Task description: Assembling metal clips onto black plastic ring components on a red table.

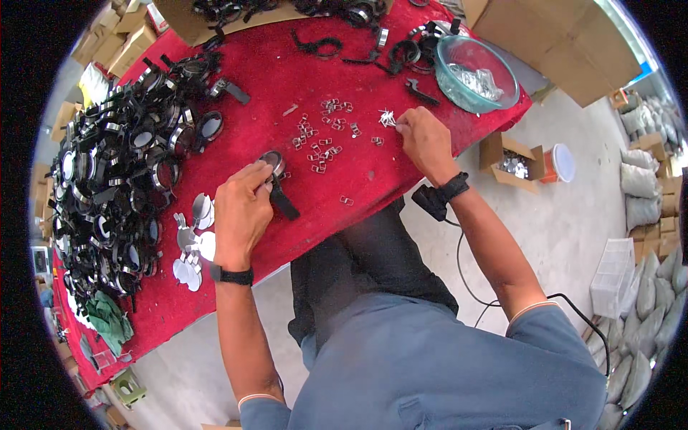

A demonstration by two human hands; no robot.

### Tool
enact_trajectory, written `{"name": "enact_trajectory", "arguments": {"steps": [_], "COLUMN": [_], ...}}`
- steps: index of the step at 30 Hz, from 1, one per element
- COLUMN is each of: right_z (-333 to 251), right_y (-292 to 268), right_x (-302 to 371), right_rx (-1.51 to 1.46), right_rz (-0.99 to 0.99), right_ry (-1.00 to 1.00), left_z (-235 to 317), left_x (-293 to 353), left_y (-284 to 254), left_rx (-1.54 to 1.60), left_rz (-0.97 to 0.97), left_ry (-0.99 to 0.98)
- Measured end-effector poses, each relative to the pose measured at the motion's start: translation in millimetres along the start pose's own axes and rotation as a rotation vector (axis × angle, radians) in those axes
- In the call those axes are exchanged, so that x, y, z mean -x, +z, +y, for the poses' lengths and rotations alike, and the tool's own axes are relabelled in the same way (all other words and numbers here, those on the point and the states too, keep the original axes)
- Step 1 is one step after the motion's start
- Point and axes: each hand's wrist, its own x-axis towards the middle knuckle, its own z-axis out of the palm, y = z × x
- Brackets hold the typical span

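My left hand (244, 204) is closed on a black strap with a round metal-rimmed piece (274, 163), like a watch. Its strap end hangs down to the right over the red cloth. My right hand (428, 143) is pinched at the edge of a small heap of thin silver pins (387, 117). Whatever lies between those fingertips is too small to make out. Between the hands are scattered several small metal buckles (322, 147). Beside my left wrist lie several shiny flat metal discs (188, 251).
A big pile of black straps with round metal pieces (107, 193) covers the left of the red-clothed table (287, 236). A clear bowl (476, 75) holding a plastic bag stands at the far right. An open carton (512, 161) and a white-lidded bucket (561, 163) sit on the floor.
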Motion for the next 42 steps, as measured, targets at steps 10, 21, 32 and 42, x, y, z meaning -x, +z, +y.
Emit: {"name": "enact_trajectory", "arguments": {"steps": [10, 21, 32, 42], "right_z": [6.1, -138.6, -168.3, -172.2], "right_y": [-10.6, 15.3, 47.9, 53.4], "right_x": [1.2, 9.7, 0.5, 2.0], "right_rx": [-0.214, -0.725, -0.779, -0.789], "right_rz": [-0.003, -0.307, -0.346, -0.343], "right_ry": [0.01, -0.061, -0.068, -0.051], "left_z": [-14.4, -10.1, -13.1, -10.4], "left_x": [1.3, 3.7, 2.8, 1.5], "left_y": [1.3, 8.2, 11.6, 10.8], "left_rx": [0.042, -0.01, -0.021, -0.023], "left_rz": [-0.01, 0.07, 0.078, 0.074], "left_ry": [0.035, 0.019, 0.017, -0.005]}}
